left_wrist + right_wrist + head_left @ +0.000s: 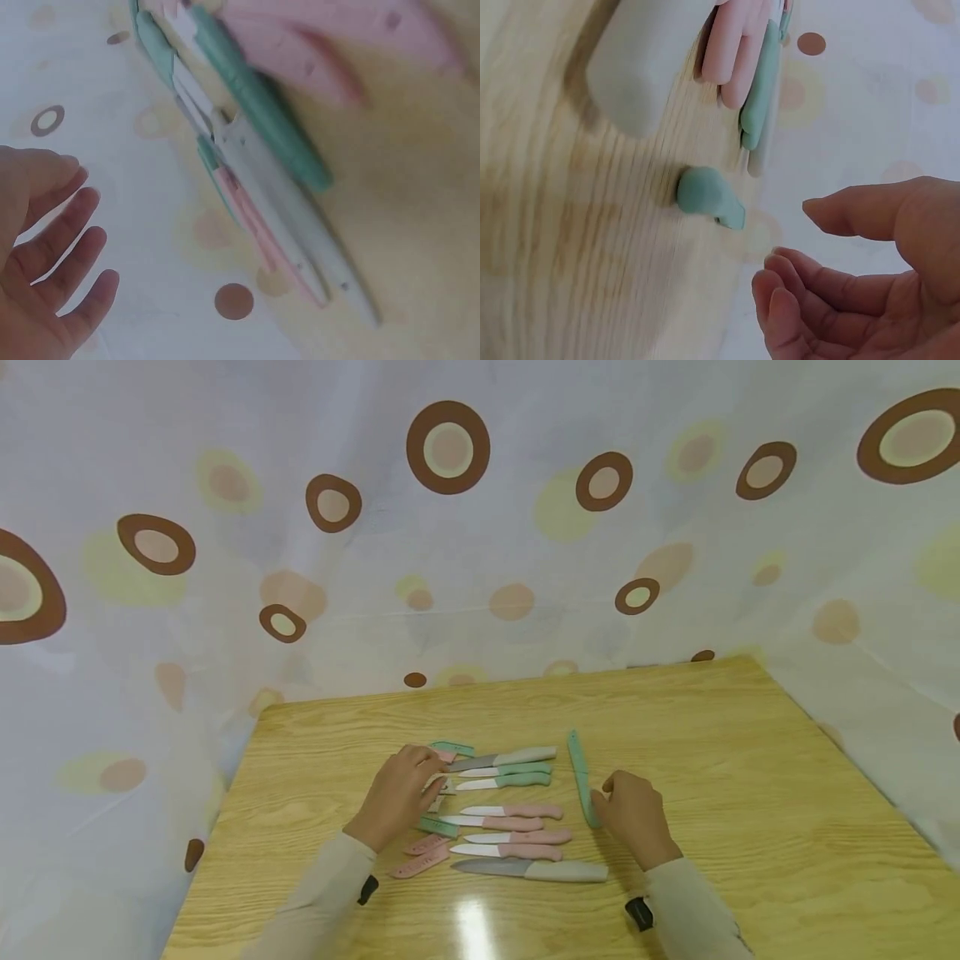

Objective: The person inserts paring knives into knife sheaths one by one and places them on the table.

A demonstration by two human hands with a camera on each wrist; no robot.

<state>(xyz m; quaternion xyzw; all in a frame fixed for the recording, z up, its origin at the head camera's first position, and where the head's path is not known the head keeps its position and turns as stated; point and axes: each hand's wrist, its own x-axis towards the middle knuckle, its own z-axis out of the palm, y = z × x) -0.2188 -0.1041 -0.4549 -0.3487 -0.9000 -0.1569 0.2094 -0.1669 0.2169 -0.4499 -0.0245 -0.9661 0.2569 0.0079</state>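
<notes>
Two sleeved arms on wooden table (pixel 750 793). Left hand (pixel 395 795), fingers loose and gripping nothing, beside row of knives (pixel 510 810) laid parallel as if sorted. Right hand (pixel 633 814), relaxed and unclenched, touching green sheath (pixel 581 777) set apart right of row.

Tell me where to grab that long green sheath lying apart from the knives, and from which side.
Pinch the green sheath across its narrow width near the close end, coming from the right with the right hand, which rests beside it. It lies flat and slim on the table, lengthwise away from the person; the knife handles crowd its left side.
</notes>
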